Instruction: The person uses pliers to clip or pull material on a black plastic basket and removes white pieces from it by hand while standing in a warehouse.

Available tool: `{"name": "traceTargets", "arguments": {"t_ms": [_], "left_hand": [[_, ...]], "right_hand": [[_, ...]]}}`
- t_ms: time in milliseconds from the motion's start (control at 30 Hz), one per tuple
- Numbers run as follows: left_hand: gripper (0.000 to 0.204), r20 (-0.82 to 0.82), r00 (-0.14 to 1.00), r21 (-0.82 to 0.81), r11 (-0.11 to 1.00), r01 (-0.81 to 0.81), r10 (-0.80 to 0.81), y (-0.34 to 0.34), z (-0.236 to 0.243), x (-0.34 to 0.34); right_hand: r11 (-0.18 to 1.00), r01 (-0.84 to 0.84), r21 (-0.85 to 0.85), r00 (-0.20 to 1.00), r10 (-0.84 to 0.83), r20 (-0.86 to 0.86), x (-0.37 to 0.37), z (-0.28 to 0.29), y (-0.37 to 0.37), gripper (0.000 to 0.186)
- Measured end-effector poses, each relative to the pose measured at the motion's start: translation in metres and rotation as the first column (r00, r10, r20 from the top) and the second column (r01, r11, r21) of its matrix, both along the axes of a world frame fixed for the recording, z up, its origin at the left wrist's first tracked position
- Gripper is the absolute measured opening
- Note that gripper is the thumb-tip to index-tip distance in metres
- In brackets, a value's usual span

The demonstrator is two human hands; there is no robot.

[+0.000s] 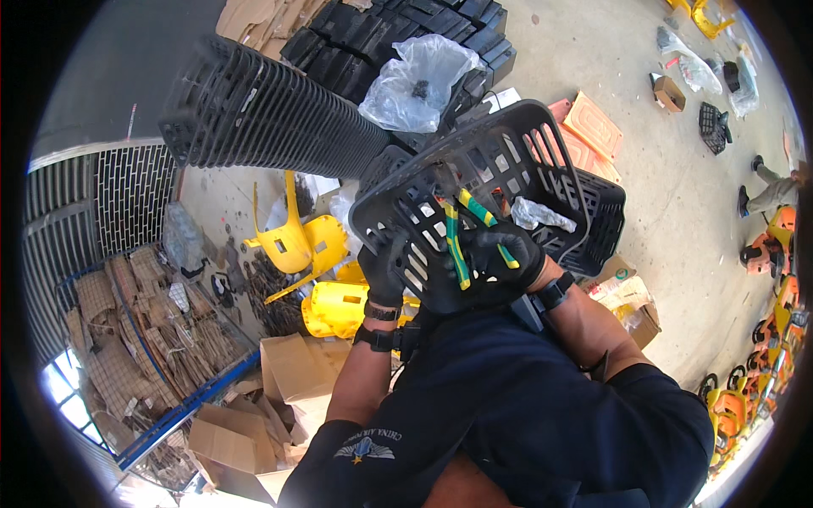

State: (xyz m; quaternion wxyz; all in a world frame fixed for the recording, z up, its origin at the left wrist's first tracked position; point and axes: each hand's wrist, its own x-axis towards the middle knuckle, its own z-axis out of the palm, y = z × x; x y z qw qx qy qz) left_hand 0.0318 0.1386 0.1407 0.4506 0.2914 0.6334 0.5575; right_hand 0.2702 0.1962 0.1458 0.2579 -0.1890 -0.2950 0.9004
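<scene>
A black plastic basket (517, 144) with slotted walls is tilted in front of my body. My left hand (385, 267), in a black glove, is closed on its near left edge. My right hand (501, 258), also gloved, is closed around pliers (455, 245) with green and yellow handles, over the basket's near side. The jaws of the pliers are hard to make out against the basket. Crumpled clear plastic (542, 215) lies just beyond my right hand. Another black basket (603, 216) shows behind, to the right.
A tall leaning stack of black baskets (271, 110) stands at the far left, with black boxes (364, 42) and a clear plastic bag (419, 85) behind. Yellow plastic parts (326, 245) and open cartons (233, 440) lie left. Orange panels (593, 123) are on the floor; a person (775, 186) is far right.
</scene>
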Motion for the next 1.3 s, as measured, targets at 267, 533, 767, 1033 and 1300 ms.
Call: {"name": "traceTargets", "arguments": {"t_ms": [267, 533, 767, 1033, 1300], "left_hand": [[0.016, -0.192, 0.966, -0.045, 0.985, 0.166, -0.172, 0.003, -0.024, -0.004], [0.021, -0.045, 0.988, -0.026, 0.989, 0.143, -0.145, 0.017, -0.012, 0.018], [0.022, 0.099, 0.991, -0.009, 0.996, 0.092, -0.091, 0.027, -0.001, 0.014], [0.017, -0.093, 0.970, -0.084, 0.972, 0.218, -0.226, 0.024, -0.037, 0.002], [0.014, -0.317, 0.913, -0.004, 0.963, 0.268, -0.256, 0.033, -0.081, -0.011]], "right_hand": [[0.997, -0.039, -0.071, 0.919, 0.063, 0.388, 0.023, 0.006, 0.017, 0.079], [0.974, -0.006, 0.228, 0.868, -0.108, 0.484, -0.001, -0.021, 0.013, 0.086], [0.954, -0.208, 0.214, 0.825, 0.054, 0.563, 0.014, -0.024, 0.020, 0.078], [0.979, 0.105, -0.177, 0.953, -0.049, 0.298, 0.063, 0.029, 0.027, 0.070], [0.853, 0.510, 0.111, 0.694, -0.484, 0.532, 0.170, 0.088, 0.028, 0.066]]}}
